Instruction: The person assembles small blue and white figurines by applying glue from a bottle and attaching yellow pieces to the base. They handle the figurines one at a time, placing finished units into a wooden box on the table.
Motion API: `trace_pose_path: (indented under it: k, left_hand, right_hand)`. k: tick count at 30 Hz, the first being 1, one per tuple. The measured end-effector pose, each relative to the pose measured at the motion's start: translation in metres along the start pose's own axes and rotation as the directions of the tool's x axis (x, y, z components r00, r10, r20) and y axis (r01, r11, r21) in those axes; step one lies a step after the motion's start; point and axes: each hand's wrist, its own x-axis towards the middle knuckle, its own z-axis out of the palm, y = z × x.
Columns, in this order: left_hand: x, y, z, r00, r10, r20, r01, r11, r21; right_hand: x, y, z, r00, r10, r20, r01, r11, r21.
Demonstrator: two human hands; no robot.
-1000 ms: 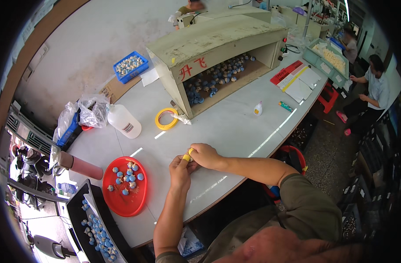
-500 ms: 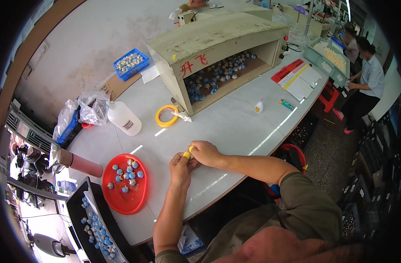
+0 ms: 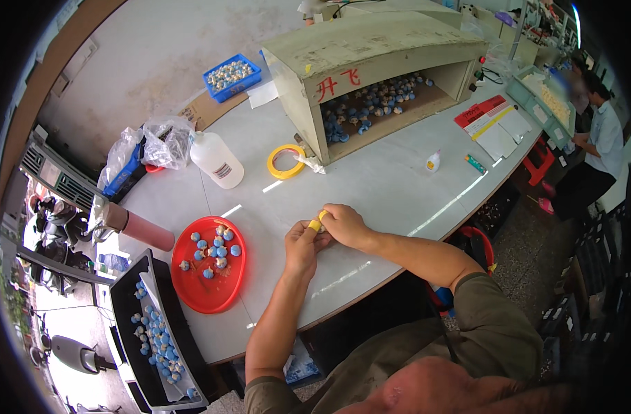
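Note:
My left hand (image 3: 302, 250) and my right hand (image 3: 346, 225) meet above the grey table (image 3: 288, 214). Both thumbs wear yellow wraps, and the fingers of each hand are pinched together. Whatever lies between them is too small and covered to make out. To the left of my hands, a red plate (image 3: 215, 295) carries several small blue-and-cream round pieces (image 3: 221, 252). More of these pieces (image 3: 160, 341) lie on a pale sheet in a black bin (image 3: 110, 314) at the table's left edge.
A beige box-shaped machine (image 3: 371, 52) with blue pieces inside stands at the back. Near it are a yellow tape roll (image 3: 273, 165), a white bottle (image 3: 217, 162), a blue basket (image 3: 234, 90) and a small glue bottle (image 3: 433, 163). A pink tumbler (image 3: 150, 231) stands left. People work at far right.
The whole view has shifted, so the table and things sit further right and slightly higher. My hands stay together in the same pinch, with little change in the fingers.

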Motion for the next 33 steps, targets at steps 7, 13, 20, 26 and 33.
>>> trace_pose_path:
  k: [7, 13, 20, 26, 33]
  left_hand:
    - [0.0, 0.004, 0.0, 1.0, -0.021, 0.019, 0.022, 1.0, -0.008]
    - [0.0, 0.004, 0.001, 0.993, 0.108, -0.051, -0.11, 0.993, -0.05]
    - [0.005, 0.008, -0.004, 0.989, 0.148, 0.023, -0.148, 0.989, -0.012]
    - [0.011, 0.005, -0.013, 0.973, 0.198, 0.118, -0.214, 0.967, 0.137]
    - [0.007, 0.015, -0.016, 0.974, 0.142, 0.176, -0.173, 0.97, 0.173]
  right_hand:
    - [0.014, 0.019, 0.001, 0.998, 0.038, 0.059, -0.054, 0.957, 0.286]
    - [0.005, 0.006, -0.008, 0.996, 0.006, 0.092, -0.046, 0.894, 0.446]
    - [0.005, -0.008, -0.027, 0.984, -0.028, 0.178, -0.065, 0.867, 0.493]
    - [0.007, -0.001, -0.033, 0.972, -0.06, 0.225, -0.053, 0.884, 0.465]
    - [0.01, 0.004, -0.04, 0.936, -0.127, 0.327, -0.025, 0.906, 0.423]
